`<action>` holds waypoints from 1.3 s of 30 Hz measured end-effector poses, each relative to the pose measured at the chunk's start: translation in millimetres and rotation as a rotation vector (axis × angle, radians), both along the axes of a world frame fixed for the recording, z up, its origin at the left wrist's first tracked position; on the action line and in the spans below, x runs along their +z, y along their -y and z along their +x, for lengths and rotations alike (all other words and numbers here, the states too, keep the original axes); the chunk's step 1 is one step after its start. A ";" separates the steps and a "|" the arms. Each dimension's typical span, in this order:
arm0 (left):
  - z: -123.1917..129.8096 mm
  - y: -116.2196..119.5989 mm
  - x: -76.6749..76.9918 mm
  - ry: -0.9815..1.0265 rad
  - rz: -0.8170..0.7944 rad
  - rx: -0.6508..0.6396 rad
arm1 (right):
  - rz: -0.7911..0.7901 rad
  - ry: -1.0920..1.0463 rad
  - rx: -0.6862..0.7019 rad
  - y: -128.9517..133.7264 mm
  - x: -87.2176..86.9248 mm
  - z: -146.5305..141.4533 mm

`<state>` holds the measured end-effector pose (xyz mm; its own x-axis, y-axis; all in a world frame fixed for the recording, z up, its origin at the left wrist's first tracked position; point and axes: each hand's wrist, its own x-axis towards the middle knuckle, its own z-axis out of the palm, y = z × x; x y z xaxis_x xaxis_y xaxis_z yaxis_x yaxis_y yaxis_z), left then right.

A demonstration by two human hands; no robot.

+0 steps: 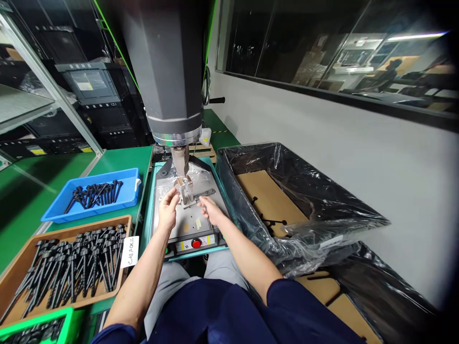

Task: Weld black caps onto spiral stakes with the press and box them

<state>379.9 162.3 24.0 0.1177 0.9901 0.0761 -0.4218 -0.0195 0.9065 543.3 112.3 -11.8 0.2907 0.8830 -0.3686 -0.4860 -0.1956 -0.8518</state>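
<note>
A small metal fixture block stands on the grey base plate of a press-like machine. Right above it is the machine's metal tip, below the dark machine head. Close to the block's left side is my left hand, its thumb and fingers curved and apart. My right hand is on the other side, fingers loosely bent and apart, near a flat metal bar. I make out nothing held in either hand. Whether a part sits inside the block is hard to see.
A red button is on the machine's front edge. To the left are a blue tray, a brown tray and a green tray of black rod-shaped parts. Right, a plastic-lined box holds cardboard and several black parts.
</note>
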 end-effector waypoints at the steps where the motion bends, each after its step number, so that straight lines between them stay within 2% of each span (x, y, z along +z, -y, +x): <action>1: 1.5 1.0 1.2 0.030 -0.008 -0.005 | -0.003 -0.011 0.059 6.5 -4.3 -12.3; 4: 4.1 6.3 6.9 0.142 -0.052 -0.053 | 0.093 0.013 0.227 12.2 -12.3 -44.1; 6: 3.9 11.0 11.1 0.194 -0.086 -0.087 | 0.237 0.093 0.255 5.0 -12.7 -56.9; 9: 1.0 19.4 16.0 0.227 -0.140 -0.119 | 0.432 0.217 0.102 -12.9 -6.3 -61.3; 11: -1.5 26.1 18.1 0.232 -0.163 -0.145 | 0.492 0.267 0.005 -22.8 0.7 -57.1; 16: -2.7 42.6 20.9 0.244 -0.165 -0.223 | 0.482 0.530 -0.210 -30.8 15.3 -42.1; 20: 0.6 49.5 21.7 0.236 -0.146 -0.256 | 0.472 0.676 -0.329 -34.4 16.5 -37.3; 25: 0.4 53.4 24.6 0.195 -0.110 -0.253 | 0.436 0.655 -0.276 -48.0 15.7 -36.6; 32: -4.5 55.9 33.9 0.213 -0.011 -0.255 | 0.481 0.640 -0.320 -63.6 31.6 -39.7; 34: -4.3 54.3 31.1 0.215 -0.004 -0.248 | 0.461 0.636 -0.317 -68.6 33.4 -39.1; 39: -2.2 51.5 18.5 0.165 -0.020 -0.237 | 0.373 0.565 -0.202 -76.3 30.7 -34.2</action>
<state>377.8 110.8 42.5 0.3341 0.9378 0.0941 -0.5543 0.1147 0.8244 509.1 188.6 18.9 0.5197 0.8297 0.2035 0.0542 0.2057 -0.9771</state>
